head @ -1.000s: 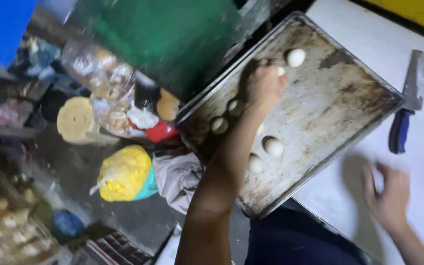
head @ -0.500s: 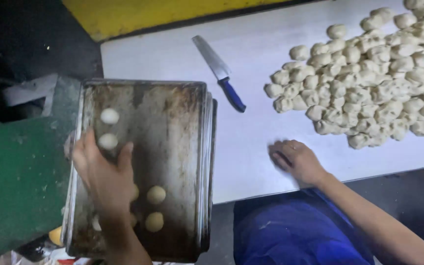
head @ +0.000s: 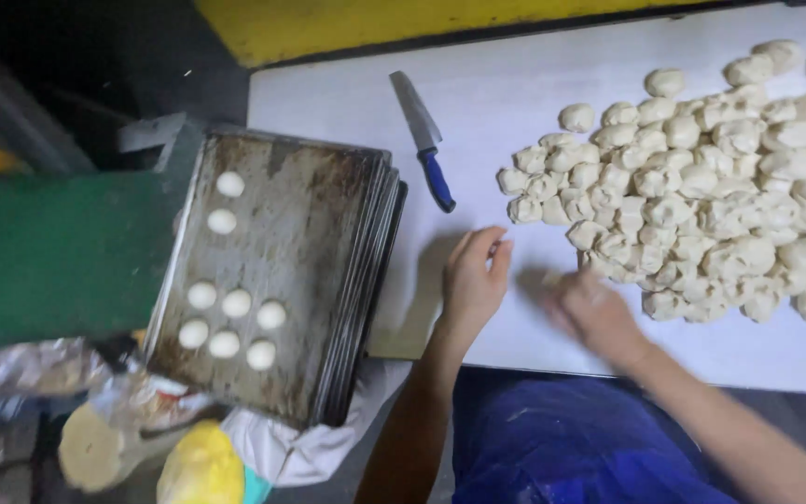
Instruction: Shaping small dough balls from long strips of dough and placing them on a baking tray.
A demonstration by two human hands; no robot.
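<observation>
I am leaning over the white worktop [head: 328,103] with both hands out in front of me. My left hand [head: 474,280] is resting flat on the worktop, fingers held loosely together and pointing away from me, holding nothing. My right hand [head: 594,313] is blurred, lying at the near edge of the heap of dough pieces [head: 701,187]; I cannot tell whether it is gripping a piece or lying open on the surface. The heap is spreading across the right part of the worktop, rough pale lumps crowding and touching one another. A knife with a blue handle [head: 424,140] is lying on the worktop between the heap and the stack of dark baking trays [head: 328,261], apart from both. On the top tray, seven rounded dough balls [head: 233,322] are sitting: two near the far corner, five clustered near me.
</observation>
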